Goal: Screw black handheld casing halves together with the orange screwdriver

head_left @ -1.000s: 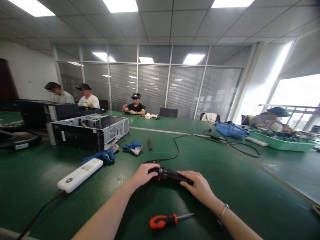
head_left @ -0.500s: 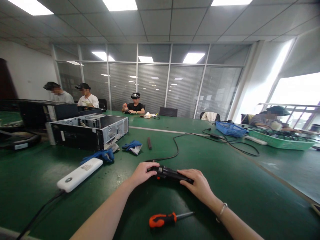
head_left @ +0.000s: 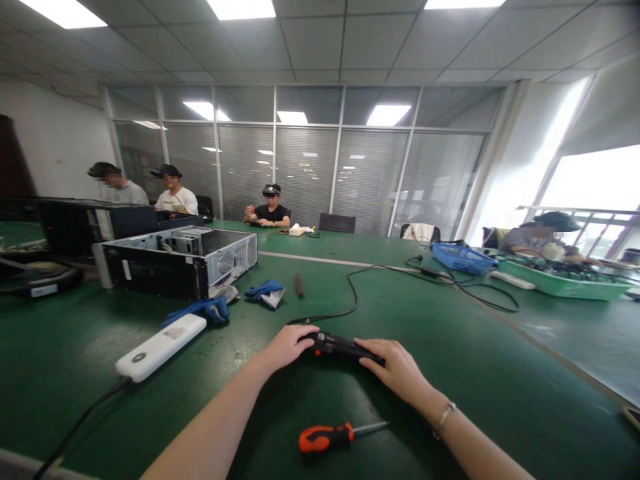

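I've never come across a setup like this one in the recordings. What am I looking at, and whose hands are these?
There is no robot here: these are a person's two bare hands, seen through a camera worn on that person's head, looking forward and down. The left hand holds one end of a slim black object, and the right hand grips the other. On the green table nearer the camera lies an orange-and-black screwdriver. To the left are a white bar with a cord and an open computer case; to the right, a blue basket and a green one.
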A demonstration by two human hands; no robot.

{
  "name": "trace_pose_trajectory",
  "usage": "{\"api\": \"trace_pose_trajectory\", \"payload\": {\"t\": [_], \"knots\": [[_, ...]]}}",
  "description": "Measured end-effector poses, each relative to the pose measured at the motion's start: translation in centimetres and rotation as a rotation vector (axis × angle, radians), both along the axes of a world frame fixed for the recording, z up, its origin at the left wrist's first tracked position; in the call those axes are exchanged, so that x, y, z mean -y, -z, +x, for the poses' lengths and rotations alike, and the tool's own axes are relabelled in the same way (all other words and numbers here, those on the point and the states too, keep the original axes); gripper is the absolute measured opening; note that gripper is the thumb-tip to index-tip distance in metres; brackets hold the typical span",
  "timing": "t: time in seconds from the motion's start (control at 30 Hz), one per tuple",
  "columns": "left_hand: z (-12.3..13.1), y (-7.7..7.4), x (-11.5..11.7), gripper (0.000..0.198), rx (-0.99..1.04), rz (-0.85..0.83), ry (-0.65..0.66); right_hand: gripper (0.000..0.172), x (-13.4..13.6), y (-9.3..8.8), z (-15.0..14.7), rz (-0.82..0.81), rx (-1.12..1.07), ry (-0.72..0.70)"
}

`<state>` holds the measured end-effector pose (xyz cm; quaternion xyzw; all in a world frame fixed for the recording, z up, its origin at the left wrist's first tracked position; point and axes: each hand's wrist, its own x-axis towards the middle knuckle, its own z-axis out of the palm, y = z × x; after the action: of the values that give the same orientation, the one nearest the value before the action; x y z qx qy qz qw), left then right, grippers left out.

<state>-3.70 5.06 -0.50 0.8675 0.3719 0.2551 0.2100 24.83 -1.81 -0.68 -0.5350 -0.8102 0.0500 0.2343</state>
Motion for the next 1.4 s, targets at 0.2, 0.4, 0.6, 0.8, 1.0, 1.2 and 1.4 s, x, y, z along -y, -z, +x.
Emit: {"api": "trace_pose_trajectory", "payload": {"t": [0.2,0.4,0.6,0.8,1.0,1.2,1.4], "knots": [[0.6,-0.3,0.2,0.031,-0.073,0.004,-0.016,0.042,0.0,-0.5,0.2,-0.063,0.036,-0.026],[0.4,-0.5,1.4,0.029,-0.032,-0.005,-0.02,0.043,0.5,-0.6,0.3,-0.065,0.038,-0.033],[0.2,-1.2,2.3,0.031,0.033,-0.072,0.009,0.039,1.0,-0.5,0.7,-0.032,-0.04,-0.081],[0.3,-1.4,2.6,0.043,0.051,-0.079,0.031,0.037,1.2,-0.1,1.5,-0.033,-0.051,-0.048],[0.4,-1.1,2.4,0.04,0.096,-0.169,0.043,0.033,1.1,-0.2,1.4,-0.068,-0.088,-0.052],[0.8,-1.0,2.4,0.039,0.055,-0.109,0.038,0.028,1.3,-0.7,1.2,-0.082,-0.081,-0.034],[0.8,-1.0,2.6,0.039,0.06,-0.099,0.037,0.027,1.5,-0.9,1.0,-0.086,-0.072,-0.019]]}}
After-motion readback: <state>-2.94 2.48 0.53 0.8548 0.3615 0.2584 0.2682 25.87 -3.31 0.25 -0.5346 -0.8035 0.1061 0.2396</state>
